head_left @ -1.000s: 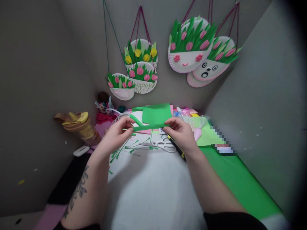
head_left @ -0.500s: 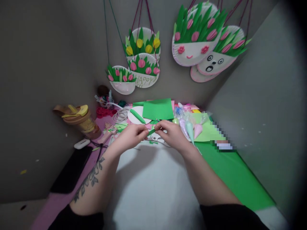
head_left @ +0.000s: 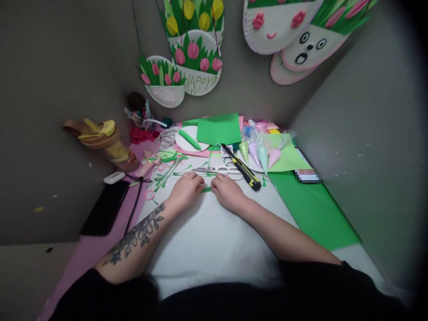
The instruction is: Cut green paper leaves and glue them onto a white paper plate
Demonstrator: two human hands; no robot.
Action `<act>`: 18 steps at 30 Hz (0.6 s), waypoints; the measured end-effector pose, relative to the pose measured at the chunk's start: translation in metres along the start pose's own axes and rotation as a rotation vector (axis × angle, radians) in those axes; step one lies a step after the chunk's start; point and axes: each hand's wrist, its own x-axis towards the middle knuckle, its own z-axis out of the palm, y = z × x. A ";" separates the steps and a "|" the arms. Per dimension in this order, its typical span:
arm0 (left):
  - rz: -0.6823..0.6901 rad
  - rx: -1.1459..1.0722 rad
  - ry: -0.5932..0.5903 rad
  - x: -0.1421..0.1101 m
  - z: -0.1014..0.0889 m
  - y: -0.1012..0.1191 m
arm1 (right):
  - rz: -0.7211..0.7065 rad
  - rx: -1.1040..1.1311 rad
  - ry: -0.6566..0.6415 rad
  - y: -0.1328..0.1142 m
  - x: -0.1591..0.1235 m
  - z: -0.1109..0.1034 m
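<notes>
- On the tabletop [head_left: 214, 249]: green strip [head_left: 206, 190] between left hand [head_left: 187, 191] and right hand [head_left: 229, 192], each grip curled closed on one end; shaping seemingly unfinished.
- On white disc [head_left: 182, 144]: one long green piece [head_left: 189, 139], apparently complete.

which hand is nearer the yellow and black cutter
Right. The right hand is just left of the cutter; the left hand is farther left, beyond the right hand.
</notes>
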 end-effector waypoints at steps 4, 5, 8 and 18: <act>0.000 -0.007 -0.053 -0.004 0.005 0.002 | 0.021 -0.017 0.016 0.000 0.000 0.005; -0.004 -0.014 -0.069 -0.005 0.006 0.002 | 0.020 -0.013 0.013 0.000 0.000 0.005; -0.014 -0.032 -0.085 -0.006 0.006 0.001 | 0.014 0.022 -0.004 0.002 -0.001 0.004; -0.056 -0.054 -0.072 -0.003 0.013 -0.002 | -0.081 0.086 0.054 0.009 -0.003 0.001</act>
